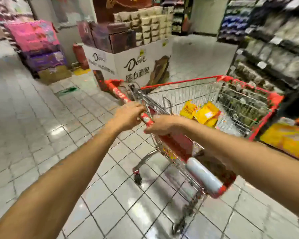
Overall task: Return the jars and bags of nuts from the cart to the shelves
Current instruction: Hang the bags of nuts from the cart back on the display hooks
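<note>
Gripping the cart handle (146, 118) — yellow bags (204, 113) just beyond both hands (141, 120).

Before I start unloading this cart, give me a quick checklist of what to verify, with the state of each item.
1. Left hand on the cart handle: ok.
2. Right hand on the handle: ok.
3. Cart beside the shelves on the right: ok.
4. Yellow bags in the basket: ok.
5. Jars in the cart: cannot tell, too blurred.
6. Cart standing still: cannot tell.
</note>
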`<control>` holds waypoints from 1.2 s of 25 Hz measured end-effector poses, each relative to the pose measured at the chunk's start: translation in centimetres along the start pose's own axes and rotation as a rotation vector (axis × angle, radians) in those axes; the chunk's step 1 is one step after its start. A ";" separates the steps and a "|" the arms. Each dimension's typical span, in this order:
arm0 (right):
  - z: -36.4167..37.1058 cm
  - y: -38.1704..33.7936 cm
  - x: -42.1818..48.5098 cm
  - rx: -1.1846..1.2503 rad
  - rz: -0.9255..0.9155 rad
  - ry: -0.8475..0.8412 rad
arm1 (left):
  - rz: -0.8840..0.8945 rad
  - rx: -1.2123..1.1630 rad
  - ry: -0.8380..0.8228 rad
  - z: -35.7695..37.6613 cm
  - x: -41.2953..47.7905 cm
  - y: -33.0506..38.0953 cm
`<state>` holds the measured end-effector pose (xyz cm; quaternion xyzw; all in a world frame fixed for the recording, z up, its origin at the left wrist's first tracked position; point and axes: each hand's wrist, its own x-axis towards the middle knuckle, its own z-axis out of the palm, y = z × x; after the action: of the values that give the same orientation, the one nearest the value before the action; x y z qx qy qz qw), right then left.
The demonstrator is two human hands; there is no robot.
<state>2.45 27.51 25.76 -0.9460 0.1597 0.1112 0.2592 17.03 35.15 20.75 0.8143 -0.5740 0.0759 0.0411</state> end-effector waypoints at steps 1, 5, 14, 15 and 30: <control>0.9 -0.5 0.2 -0.058 0.082 0.049 | 0.080 0.028 0.015 0.3 0.8 -0.7; 5.0 -2.6 0.1 -0.195 0.481 0.412 | 0.235 -0.004 0.077 1.2 1.8 -1.2; 9.7 -5.5 -3.9 -0.317 0.867 0.549 | 0.628 0.152 -0.010 0.9 -1.0 -1.8; 10.6 -5.8 -4.8 -0.332 0.868 0.546 | 0.638 0.194 0.020 0.9 -1.9 -1.6; 21.4 -12.5 -20.0 -0.385 0.885 0.558 | 0.729 0.192 0.092 -2.5 -21.0 5.5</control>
<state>-14.28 53.84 19.28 -0.8126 0.5810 -0.0180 -0.0419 4.79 53.15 19.53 0.5526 -0.8139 0.1753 -0.0392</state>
